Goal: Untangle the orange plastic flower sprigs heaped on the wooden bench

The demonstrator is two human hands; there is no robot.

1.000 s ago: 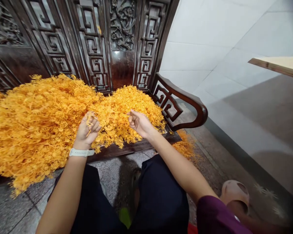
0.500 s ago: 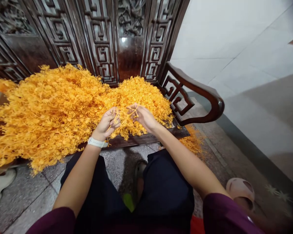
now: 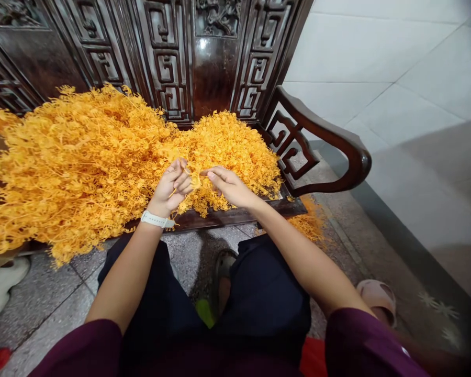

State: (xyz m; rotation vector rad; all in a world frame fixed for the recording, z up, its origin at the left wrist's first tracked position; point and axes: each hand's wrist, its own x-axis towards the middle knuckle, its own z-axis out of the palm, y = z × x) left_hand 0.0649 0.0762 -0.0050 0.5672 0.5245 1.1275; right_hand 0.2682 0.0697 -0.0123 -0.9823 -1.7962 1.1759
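A large heap of orange plastic sprigs (image 3: 82, 157) covers the seat of a dark carved wooden bench (image 3: 204, 57). My left hand (image 3: 172, 186), with a white band on its wrist, is closed around a small orange sprig (image 3: 194, 182) at the heap's front edge. My right hand (image 3: 227, 184) pinches the same sprig from the other side, fingertips meeting those of the left hand. Both hands hover just above the bench's front edge.
The bench's curved armrest (image 3: 325, 152) rises to the right of my hands. More orange sprigs (image 3: 308, 222) lie on the speckled floor under it. A pink slipper (image 3: 377, 296) sits at lower right, a white shoe (image 3: 2, 280) at lower left. A tiled wall stands to the right.
My two hands, apart a second ago, have come together on one sprig. The view has shifted slightly down and to the left.
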